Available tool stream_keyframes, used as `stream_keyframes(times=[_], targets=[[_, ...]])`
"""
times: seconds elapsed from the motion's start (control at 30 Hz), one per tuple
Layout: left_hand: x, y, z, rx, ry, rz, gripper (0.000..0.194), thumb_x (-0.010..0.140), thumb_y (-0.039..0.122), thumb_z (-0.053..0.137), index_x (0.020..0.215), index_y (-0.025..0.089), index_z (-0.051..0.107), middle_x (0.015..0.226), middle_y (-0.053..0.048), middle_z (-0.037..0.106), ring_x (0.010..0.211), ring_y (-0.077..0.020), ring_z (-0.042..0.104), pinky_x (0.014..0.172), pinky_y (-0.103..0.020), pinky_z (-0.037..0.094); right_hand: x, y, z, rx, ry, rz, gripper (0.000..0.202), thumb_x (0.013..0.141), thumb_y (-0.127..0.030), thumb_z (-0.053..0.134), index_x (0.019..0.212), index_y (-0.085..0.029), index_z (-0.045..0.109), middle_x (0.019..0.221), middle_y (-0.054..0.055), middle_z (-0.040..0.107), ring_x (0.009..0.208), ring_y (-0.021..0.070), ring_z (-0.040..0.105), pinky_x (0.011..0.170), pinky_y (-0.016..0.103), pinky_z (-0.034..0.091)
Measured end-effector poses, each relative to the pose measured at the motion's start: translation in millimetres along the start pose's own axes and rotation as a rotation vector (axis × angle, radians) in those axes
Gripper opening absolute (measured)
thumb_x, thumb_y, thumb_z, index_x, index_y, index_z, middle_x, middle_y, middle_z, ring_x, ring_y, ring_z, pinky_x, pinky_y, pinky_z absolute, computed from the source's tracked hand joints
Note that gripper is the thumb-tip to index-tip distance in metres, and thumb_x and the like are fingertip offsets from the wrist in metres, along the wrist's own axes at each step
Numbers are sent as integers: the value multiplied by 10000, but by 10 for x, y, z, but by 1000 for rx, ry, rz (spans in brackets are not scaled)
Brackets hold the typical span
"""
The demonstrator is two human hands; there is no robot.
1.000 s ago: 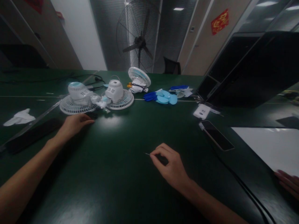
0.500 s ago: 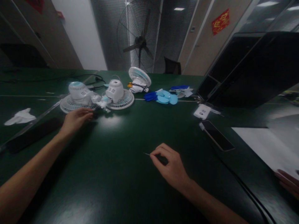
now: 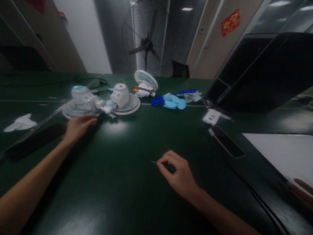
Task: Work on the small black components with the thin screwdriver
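My right hand (image 3: 179, 173) is over the green table, thumb and forefinger pinching a thin, pale, needle-like piece (image 3: 153, 162) that points left. Its exact kind is too small to tell. My left hand (image 3: 80, 126) reaches out at the front edge of the left white fan (image 3: 83, 99), fingers pressed together. Something small and dark shows by its fingertips, but I cannot make out what it is. Beside that fan a second white fan (image 3: 120, 96) lies grille down, with crumpled clear plastic (image 3: 106, 106) between them.
A third fan (image 3: 146, 83), blue gloves (image 3: 157, 101), light-blue fan blades (image 3: 174, 101), a white device (image 3: 211, 117) and a phone (image 3: 227, 142) lie beyond my hands. A dark long case (image 3: 36, 142) is at left. Another person's hand (image 3: 302, 191) rests by white paper (image 3: 288, 153) at right.
My left hand has shifted very slightly, and my right hand keeps its pinch in place. At the right edge, the other person's hand and the white paper beside it have moved a little.
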State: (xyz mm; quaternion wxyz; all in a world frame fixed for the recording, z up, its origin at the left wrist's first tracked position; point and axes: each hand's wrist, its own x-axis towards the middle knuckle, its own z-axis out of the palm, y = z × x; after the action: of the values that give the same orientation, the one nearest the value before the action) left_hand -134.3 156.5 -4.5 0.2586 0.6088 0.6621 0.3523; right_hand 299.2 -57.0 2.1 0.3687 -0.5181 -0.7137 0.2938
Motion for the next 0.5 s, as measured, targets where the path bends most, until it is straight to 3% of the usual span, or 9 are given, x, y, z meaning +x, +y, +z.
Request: stream_keyframes(times=[0.23, 0.5], targets=[[-62, 54, 130, 50, 70, 4, 643, 856, 524, 794, 1346, 119, 697, 959, 10, 729, 773, -141, 587, 650, -199, 429, -3, 15, 10, -23, 2, -5, 111, 995, -158, 642, 942, -213, 723, 963, 31, 678, 836, 175, 665, 707, 296, 539], [-21, 22, 131, 143, 44, -62, 603, 869, 512, 798, 1343, 149, 710, 1001, 0, 746, 879, -176, 649, 734, -220, 436, -10, 23, 8, -4, -3, 6, 100, 997, -174, 644, 954, -215, 725, 974, 32, 674, 846, 181, 665, 712, 300, 536]])
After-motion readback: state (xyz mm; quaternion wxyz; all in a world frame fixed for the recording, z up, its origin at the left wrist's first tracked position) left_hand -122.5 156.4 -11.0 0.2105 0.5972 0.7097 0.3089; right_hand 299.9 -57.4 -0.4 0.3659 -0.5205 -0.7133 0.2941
